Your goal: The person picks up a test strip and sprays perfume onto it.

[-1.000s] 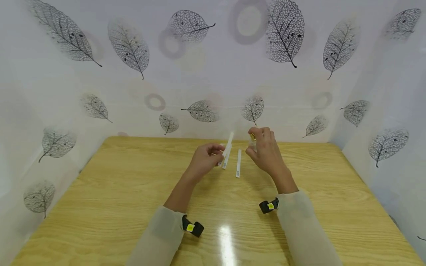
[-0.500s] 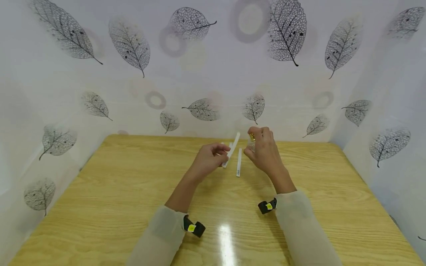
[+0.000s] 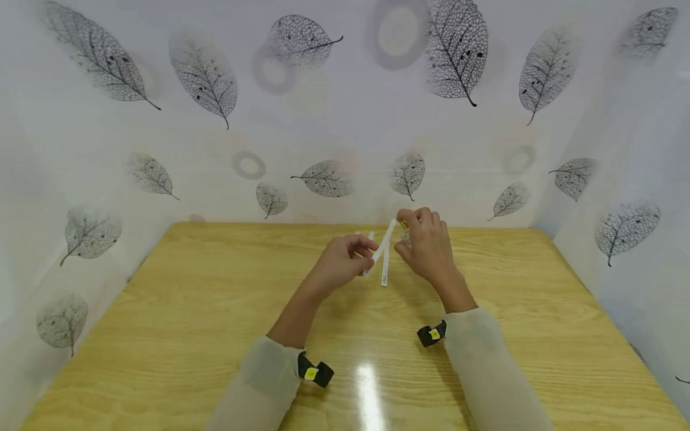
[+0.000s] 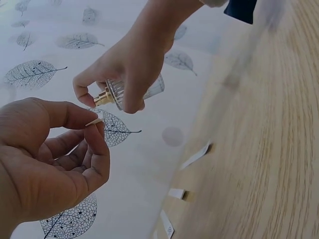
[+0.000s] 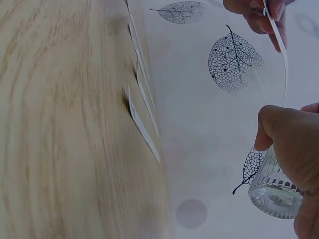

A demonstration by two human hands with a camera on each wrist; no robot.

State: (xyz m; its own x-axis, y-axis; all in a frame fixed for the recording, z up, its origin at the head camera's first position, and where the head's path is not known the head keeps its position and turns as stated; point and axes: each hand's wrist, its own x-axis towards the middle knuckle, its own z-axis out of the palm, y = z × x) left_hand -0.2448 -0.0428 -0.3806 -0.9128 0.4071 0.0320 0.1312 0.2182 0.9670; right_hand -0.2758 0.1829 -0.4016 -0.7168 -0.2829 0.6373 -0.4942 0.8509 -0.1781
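My left hand (image 3: 345,261) pinches one end of a white paper test strip (image 3: 385,240) between thumb and fingertips. The strip slants up to the right, its far end close to the gold spray top of a perfume bottle. That bottle (image 4: 154,87) is clear ribbed glass, gripped by my right hand (image 3: 429,248) with a finger at the gold nozzle (image 4: 103,97). In the right wrist view the bottle's glass base (image 5: 276,196) shows below the fingers; the top is hidden there. More white paper strips (image 5: 143,130) lie on the table beneath the hands.
The wood-grain table (image 3: 215,335) ends at a pale backdrop (image 3: 345,120) printed with leaves, which also rises at both sides. Several loose strips lie near the table's far edge; one strip (image 3: 384,275) is between the hands. Each wrist wears a black camera.
My left hand has moved a little right, bringing the held strip across the one on the table and nearer the bottle. The strip leans further right. My right hand stays almost in place.
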